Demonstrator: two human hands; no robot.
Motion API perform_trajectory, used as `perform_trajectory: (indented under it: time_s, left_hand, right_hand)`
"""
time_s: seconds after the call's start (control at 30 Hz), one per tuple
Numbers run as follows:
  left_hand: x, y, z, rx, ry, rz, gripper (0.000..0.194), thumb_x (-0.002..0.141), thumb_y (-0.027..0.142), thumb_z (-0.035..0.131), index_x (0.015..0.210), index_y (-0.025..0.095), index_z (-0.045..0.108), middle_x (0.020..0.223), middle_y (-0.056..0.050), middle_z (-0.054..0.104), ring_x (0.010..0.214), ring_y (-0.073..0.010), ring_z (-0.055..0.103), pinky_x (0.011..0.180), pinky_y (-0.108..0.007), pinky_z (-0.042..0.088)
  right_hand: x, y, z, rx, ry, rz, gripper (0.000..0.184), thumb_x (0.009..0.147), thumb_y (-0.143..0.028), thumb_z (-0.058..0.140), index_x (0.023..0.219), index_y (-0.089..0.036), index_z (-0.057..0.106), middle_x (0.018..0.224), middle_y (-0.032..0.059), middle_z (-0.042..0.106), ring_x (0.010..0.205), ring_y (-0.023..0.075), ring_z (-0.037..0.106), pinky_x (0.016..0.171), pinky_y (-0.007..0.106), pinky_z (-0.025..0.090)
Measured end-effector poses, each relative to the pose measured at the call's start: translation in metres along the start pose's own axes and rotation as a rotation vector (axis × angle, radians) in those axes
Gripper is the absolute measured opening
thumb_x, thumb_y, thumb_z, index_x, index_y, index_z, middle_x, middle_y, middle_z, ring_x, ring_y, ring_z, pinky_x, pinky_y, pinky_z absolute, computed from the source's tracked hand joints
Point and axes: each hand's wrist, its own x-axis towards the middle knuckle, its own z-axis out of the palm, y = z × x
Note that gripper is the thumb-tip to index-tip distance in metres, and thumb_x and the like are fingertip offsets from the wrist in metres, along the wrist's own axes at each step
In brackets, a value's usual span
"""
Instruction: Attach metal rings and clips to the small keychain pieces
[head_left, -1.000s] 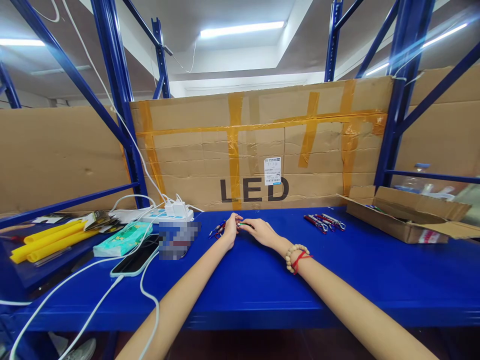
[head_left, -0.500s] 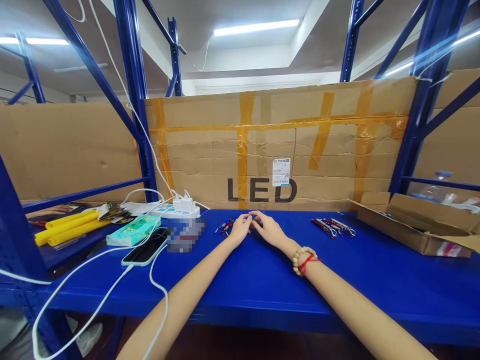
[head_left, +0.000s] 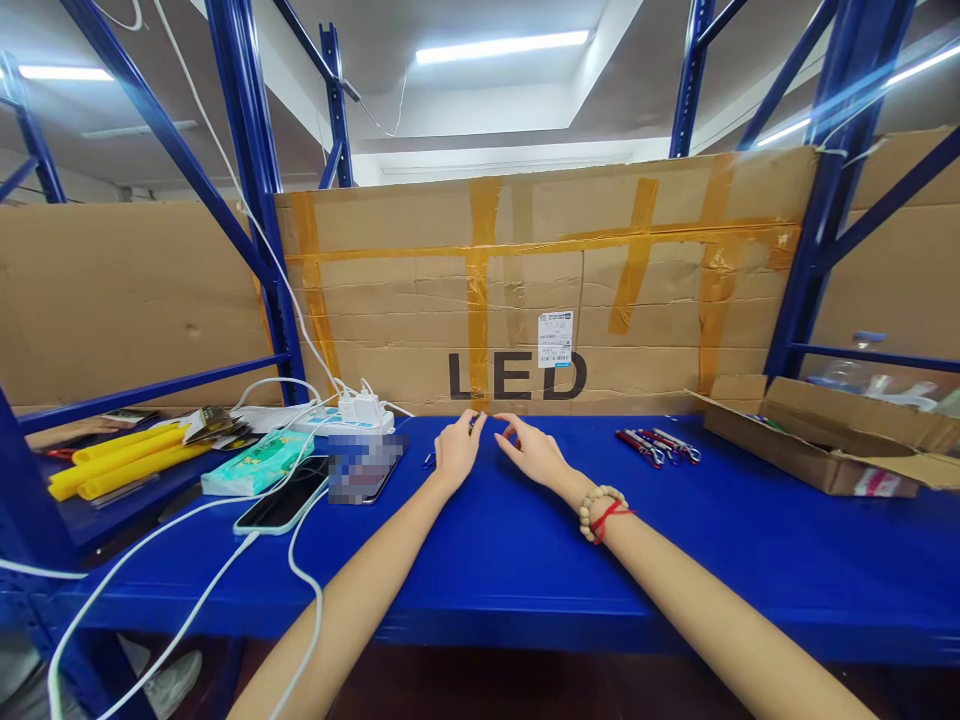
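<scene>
My left hand (head_left: 458,450) is over the blue tabletop (head_left: 517,560), its fingers closed around a small dark thing that is mostly hidden. At its left side, part of a small blue metal piece (head_left: 430,460) shows. Just to the right is my right hand (head_left: 534,452), with thumb and fingers apart and nothing visible between them. A small gap separates the two hands. A beaded bracelet (head_left: 598,512) with a red string is on my right wrist. Farther right lie several slim red and silver pieces with metal clips (head_left: 658,447).
An open cardboard box (head_left: 817,460) stands at the right. On the left are a phone (head_left: 281,497) with white cables, a blurred dark device (head_left: 367,470), a green tissue pack (head_left: 259,463), a power strip (head_left: 352,420) and yellow rolls (head_left: 131,460). A cardboard wall (head_left: 420,300) closes the back.
My hands have parted: the left has drawn left over the small pieces, and the right has opened its fingers. The whole view has shifted slightly.
</scene>
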Motion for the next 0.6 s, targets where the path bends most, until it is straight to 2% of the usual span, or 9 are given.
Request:
perform_trajectory:
  time_s: [0.1, 0.23, 0.33, 0.47, 0.6]
  left_hand:
    - [-0.005, -0.002, 0.001, 0.194, -0.035, 0.038, 0.012, 0.082, 0.033, 0.054, 0.081, 0.023, 0.060, 0.070, -0.004, 0.061, 0.080, -0.0225, 0.058, 0.076, -0.028, 0.038]
    - [-0.006, -0.006, 0.007, 0.349, -0.139, 0.030, 0.006, 0.079, 0.018, 0.055, 0.077, 0.018, 0.061, 0.083, -0.009, 0.061, 0.088, -0.0256, 0.056, 0.087, -0.035, 0.034]
    - [-0.005, -0.008, 0.006, 0.458, -0.202, 0.055, 0.014, 0.079, 0.010, 0.050, 0.082, 0.015, 0.063, 0.095, -0.013, 0.058, 0.093, -0.0270, 0.054, 0.090, -0.038, 0.031]
    - [-0.005, -0.006, -0.001, 0.685, -0.274, 0.078, 0.026, 0.081, 0.008, 0.041, 0.098, 0.012, 0.061, 0.106, -0.017, 0.052, 0.097, -0.0273, 0.052, 0.087, -0.038, 0.032]
    - [-0.006, -0.002, -0.007, 0.873, -0.241, 0.137, 0.032, 0.079, 0.005, 0.042, 0.106, 0.013, 0.057, 0.109, -0.015, 0.050, 0.103, -0.0273, 0.047, 0.086, -0.037, 0.033]
  right_hand:
    - [0.000, 0.000, 0.000, -0.010, -0.021, 0.012, 0.037, 0.088, -0.036, 0.040, 0.123, -0.027, 0.042, 0.090, -0.0015, 0.060, 0.073, 0.0095, 0.055, 0.061, 0.020, 0.035]
    - [-0.001, 0.000, 0.000, -0.013, -0.053, 0.017, 0.035, 0.087, -0.035, 0.042, 0.122, -0.027, 0.043, 0.090, -0.0018, 0.060, 0.075, 0.0102, 0.055, 0.063, 0.020, 0.035]
    - [-0.002, -0.001, -0.002, -0.002, -0.067, 0.026, 0.034, 0.088, -0.035, 0.041, 0.121, -0.026, 0.044, 0.091, -0.0009, 0.060, 0.077, 0.0110, 0.056, 0.064, 0.020, 0.035]
    - [-0.002, 0.002, -0.004, 0.013, -0.069, 0.044, 0.032, 0.089, -0.035, 0.040, 0.119, -0.025, 0.046, 0.093, -0.0003, 0.060, 0.079, 0.0113, 0.056, 0.067, 0.021, 0.037]
    - [0.001, 0.014, -0.004, 0.033, -0.068, 0.057, 0.030, 0.089, -0.034, 0.040, 0.116, -0.026, 0.048, 0.093, -0.0006, 0.060, 0.081, 0.0117, 0.056, 0.068, 0.022, 0.038]
